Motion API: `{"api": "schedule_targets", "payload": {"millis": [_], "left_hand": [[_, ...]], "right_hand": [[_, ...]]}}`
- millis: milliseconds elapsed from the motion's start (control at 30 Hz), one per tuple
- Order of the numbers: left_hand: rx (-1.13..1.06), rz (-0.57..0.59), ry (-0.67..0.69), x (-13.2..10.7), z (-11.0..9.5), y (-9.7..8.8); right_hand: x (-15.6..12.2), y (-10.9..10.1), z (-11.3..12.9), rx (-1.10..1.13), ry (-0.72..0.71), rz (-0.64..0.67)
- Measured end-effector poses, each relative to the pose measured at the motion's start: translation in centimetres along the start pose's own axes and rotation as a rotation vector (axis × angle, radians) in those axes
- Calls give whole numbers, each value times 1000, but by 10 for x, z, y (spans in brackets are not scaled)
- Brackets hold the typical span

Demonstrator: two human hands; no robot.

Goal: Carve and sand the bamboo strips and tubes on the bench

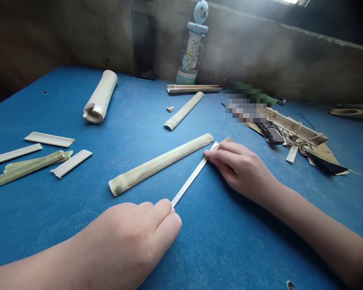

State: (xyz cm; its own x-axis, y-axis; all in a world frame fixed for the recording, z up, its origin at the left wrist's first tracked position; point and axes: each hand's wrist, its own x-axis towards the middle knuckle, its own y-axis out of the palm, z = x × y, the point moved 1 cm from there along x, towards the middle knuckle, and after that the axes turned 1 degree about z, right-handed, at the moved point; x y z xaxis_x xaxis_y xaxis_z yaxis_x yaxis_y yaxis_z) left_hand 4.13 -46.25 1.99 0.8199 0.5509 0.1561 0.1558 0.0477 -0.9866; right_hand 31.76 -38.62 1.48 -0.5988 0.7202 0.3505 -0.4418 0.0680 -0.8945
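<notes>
Strip [189, 182]: could snap between grips (if bent);
Left hand [139, 231]: pinches near end;
Right hand [244, 168]: pinches far end

Two hands [139, 233] [245, 169], one held strip [189, 181], five leftmost pieces [50, 139], one tube [102, 94], one bottle [191, 54].

left hand [136, 237]: bare, broad rounded back, blunt thumb [168, 230] | left forearm [48, 264]: bare to view edge, smooth | right hand [246, 169]: bare, slim fingers [226, 156], smooth back | right forearm [314, 227]: bare where visible, slender, tapering to wrist
</notes>
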Motion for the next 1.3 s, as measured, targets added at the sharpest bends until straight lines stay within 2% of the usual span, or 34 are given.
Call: {"api": "schedule_targets", "payload": {"millis": [100,133,167,300,333,467,600,667,767,833,1000,1067,1167,1233,1300], "left_hand": [[-19,0,-10,1,0,-2],[-24,-2,-9,0,0,-2],[-28,-5,-10,-1,-1,-2],[-44,-10,-9,-2,-1,0],[-44,-14,-10,-1,-1,0],[-37,-21,-21,0,-1,2],[-37,-1,-24,-1,-2,1],[-35,2,-23,-1,-2,0],[-27,6,-12,-1,-2,-1],[-17,5,-13,0,-2,-1],[-28,7,-18,1,-2,-2],[-29,3,-20,0,-2,-1],[-53,-20,-15,-1,-2,1],[-70,-15,-13,-1,-2,2],[-65,-10,-20,-2,-2,3]], "right_hand": [[-2,4,16,84,-188,45],[-2,5,17,91,-209,45],[-2,5,15,78,-190,34],[3,1,-7,4,48,-28],[3,0,-10,8,61,-25],[2,0,-5,53,-64,38],[1,-1,-8,-57,49,-18],[1,-1,-3,-57,51,-17],[-1,2,14,30,-126,35],[-2,3,17,43,-174,40],[1,-1,-5,-117,37,-42],[1,-1,1,-71,-17,-10],[-2,2,19,16,-180,38],[-2,2,20,-20,-169,10],[-1,1,11,-104,-78,-34]]}}
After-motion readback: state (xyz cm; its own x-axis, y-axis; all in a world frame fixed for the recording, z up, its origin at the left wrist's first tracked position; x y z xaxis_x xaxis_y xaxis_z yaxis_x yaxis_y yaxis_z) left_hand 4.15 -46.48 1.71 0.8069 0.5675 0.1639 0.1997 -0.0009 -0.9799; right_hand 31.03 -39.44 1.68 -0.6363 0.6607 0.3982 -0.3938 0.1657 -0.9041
